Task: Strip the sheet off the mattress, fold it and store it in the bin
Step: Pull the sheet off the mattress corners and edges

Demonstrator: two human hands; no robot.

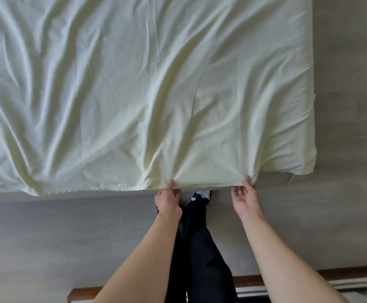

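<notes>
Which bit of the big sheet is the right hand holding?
The pale yellow-green sheet covers the mattress and fills most of the view. Follow its near edge toward the right corner: the right hand pinches it there. The left hand grips the same edge farther in, and the fabric stretches between them.

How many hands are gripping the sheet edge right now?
2. The left hand pinches the near edge of the sheet; the right hand pinches it nearer the corner.
</notes>
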